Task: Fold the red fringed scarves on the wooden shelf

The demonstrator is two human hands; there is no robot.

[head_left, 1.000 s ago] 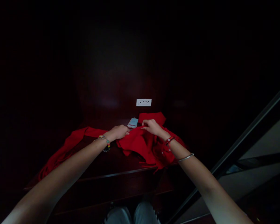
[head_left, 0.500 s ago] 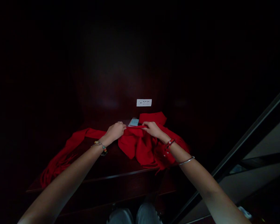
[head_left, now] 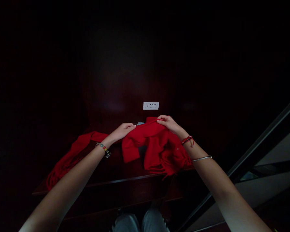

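Note:
A red fringed scarf (head_left: 151, 137) lies bunched on a dark wooden desk, with one edge stretched between my two hands. My left hand (head_left: 124, 129) pinches that edge near the middle of the desk. Higher and to the right, my right hand (head_left: 168, 122) grips the same edge between thumb and fingers. Another red fringed stretch of cloth (head_left: 78, 146) trails to the left front of the desk; whether it joins the piece in my hands is hidden. Behind the raised edge, only a sliver of a pale flat object (head_left: 140, 123) shows.
The dark desk (head_left: 116, 172) has its front edge close to my knees (head_left: 135, 222). A white socket plate (head_left: 151, 105) sits on the dark wall behind. To the right a dark slanted frame (head_left: 234, 177) runs diagonally beside lighter panels.
My right hand has moved up and to the right, and my left slightly right, widening the stretched edge. The scarf now covers most of the pale flat object.

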